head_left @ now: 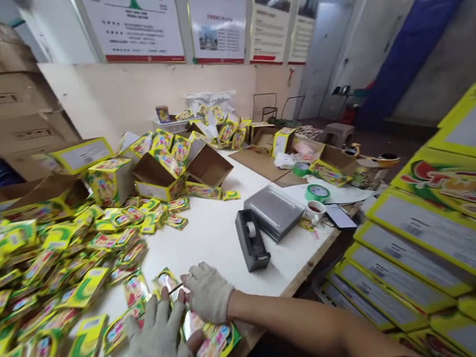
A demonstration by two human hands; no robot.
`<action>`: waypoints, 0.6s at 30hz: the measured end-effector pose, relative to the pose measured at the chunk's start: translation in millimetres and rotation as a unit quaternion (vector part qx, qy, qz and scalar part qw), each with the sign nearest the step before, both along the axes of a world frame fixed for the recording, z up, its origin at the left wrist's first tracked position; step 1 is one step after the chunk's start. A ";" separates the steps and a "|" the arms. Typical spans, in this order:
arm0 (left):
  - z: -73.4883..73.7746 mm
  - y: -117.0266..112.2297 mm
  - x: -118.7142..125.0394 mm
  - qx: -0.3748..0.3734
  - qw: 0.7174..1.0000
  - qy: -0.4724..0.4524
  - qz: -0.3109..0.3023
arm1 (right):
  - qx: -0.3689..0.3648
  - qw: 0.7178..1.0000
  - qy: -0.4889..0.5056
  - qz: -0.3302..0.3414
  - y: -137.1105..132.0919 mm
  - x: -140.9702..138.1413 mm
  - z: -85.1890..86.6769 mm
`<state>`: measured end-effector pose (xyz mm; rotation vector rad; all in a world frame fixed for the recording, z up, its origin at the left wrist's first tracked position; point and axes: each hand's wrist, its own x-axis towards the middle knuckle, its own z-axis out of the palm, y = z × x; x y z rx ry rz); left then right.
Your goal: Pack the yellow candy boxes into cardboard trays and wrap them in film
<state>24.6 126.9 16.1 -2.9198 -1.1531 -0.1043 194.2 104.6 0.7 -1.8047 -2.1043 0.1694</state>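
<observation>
My left hand (155,346), in a pale knit glove with bare fingertips, lies spread over yellow-green packets at the table's front edge. My right hand (210,293), gloved the same way, is just to its right with fingers bent together. A thin dark edge (175,288) runs between the fingertips of both hands; I cannot make out what it belongs to. Below my right hand lies a colourful packet (213,346), partly covered by the hands. Another packet (166,279) shows beyond my fingers. A single packet (85,344) rests left of my left hand.
Loose packets (45,267) heap across the left of the white table (211,236). Open cartons (159,175) stand behind them. A tape dispenser (251,239) sits beside a grey metal box (275,211). A cup (315,210) stands farther right. Stacked yellow cartons (443,231) rise at right.
</observation>
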 end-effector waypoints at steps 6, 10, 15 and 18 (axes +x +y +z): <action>8.2 -3.0 5.7 -0.011 0.997 0.068 0.016 | 0.006 0.972 0.172 -0.160 -11.9 73.9 37.2; 9.5 -2.2 7.7 -0.006 0.996 0.084 0.016 | 0.033 0.941 0.170 -0.289 -43.6 185.4 65.8; 8.4 -1.2 6.9 -0.006 0.996 0.084 0.011 | -0.003 0.933 0.177 -0.313 -72.5 243.1 73.3; 9.3 -1.8 7.1 0.004 0.996 0.092 0.013 | -0.001 0.933 0.185 -0.307 -78.1 234.3 79.0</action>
